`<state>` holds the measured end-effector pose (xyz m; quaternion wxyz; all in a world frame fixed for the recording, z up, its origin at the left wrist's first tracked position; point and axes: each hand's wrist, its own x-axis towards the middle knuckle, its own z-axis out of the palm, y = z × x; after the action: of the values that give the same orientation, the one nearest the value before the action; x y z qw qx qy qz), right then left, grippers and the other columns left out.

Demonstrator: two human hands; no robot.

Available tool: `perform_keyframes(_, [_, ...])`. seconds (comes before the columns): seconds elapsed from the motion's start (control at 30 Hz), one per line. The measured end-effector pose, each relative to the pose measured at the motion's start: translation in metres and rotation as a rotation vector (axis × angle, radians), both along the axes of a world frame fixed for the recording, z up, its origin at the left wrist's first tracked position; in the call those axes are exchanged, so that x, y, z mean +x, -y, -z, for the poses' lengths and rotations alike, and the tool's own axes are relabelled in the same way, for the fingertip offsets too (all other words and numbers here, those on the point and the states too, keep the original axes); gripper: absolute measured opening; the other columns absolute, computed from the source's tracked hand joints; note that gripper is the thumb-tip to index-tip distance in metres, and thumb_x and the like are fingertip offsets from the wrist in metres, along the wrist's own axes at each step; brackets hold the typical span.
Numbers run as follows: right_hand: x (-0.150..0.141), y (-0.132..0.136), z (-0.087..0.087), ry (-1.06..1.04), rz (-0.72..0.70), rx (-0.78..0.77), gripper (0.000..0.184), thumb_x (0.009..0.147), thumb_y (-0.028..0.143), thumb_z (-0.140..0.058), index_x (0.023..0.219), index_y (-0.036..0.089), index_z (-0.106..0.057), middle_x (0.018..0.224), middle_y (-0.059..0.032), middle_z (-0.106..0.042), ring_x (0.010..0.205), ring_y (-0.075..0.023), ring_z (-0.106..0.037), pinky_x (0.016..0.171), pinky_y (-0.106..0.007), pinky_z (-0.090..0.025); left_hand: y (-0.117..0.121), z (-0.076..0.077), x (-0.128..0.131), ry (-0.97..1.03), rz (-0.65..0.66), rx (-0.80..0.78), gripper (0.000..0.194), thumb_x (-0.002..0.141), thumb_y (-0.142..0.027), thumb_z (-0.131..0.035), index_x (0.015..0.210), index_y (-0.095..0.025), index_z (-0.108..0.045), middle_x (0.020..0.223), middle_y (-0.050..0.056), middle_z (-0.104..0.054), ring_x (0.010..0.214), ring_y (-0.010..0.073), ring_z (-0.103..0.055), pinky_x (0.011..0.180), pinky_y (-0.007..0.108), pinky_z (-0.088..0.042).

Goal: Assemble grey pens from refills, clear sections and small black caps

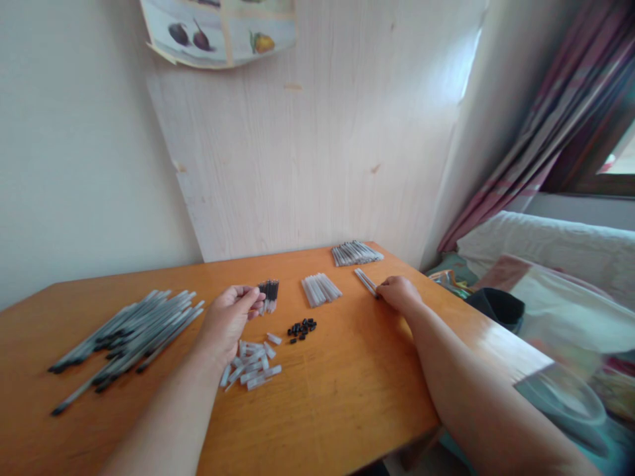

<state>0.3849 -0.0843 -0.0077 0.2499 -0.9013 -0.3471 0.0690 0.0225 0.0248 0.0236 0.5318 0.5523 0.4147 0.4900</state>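
Note:
My left hand [231,318] is closed in a pinch at the left edge of a small row of black-and-clear pen refills [270,295]. Whatever lies between its fingertips is too small to make out. Below that hand, a loose heap of translucent white pen caps [255,365] covers part of the table. My right hand [399,294] reaches farther right, its fingers closed at the near end of slim clear pens [365,281] lying on the tabletop. Between the hands lie a bundle of clear pen barrels [321,289] and a cluster of small black plugs [301,328].
Long grey tubes with black ends [129,337] are heaped on the left of the orange wooden table [317,403]. A stack of slim pens [356,252] sits by the back edge. Right of the table are a black container [496,307] and a pale basin [565,403].

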Motion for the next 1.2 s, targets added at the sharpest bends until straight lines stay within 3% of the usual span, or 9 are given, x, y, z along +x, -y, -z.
perform_keyframes(0.47, [0.011,-0.005,0.010,-0.007,-0.003,-0.005,0.018,0.069,0.034,-0.062,0.072,0.019,-0.070,0.071,-0.0075,-0.068,0.062,-0.0179,-0.060,0.053,-0.026,-0.037,-0.001,-0.001,-0.001,-0.020,-0.009,-0.003,0.037,0.065,-0.041,-0.076,0.086,-0.014,-0.062,0.086,0.009,-0.071,0.074,0.0148,-0.064,0.064,0.025,-0.047])
perform_keyframes(1.2, [0.011,-0.005,0.009,-0.002,-0.049,-0.024,0.016,0.073,0.030,-0.061,0.077,0.018,-0.071,0.075,-0.0071,-0.068,0.066,-0.0173,-0.061,0.057,-0.026,-0.039,-0.002,-0.001,-0.001,-0.036,-0.023,-0.009,0.033,0.066,-0.038,-0.075,0.085,-0.014,-0.062,0.086,0.009,-0.071,0.075,0.0149,-0.063,0.064,0.025,-0.047])
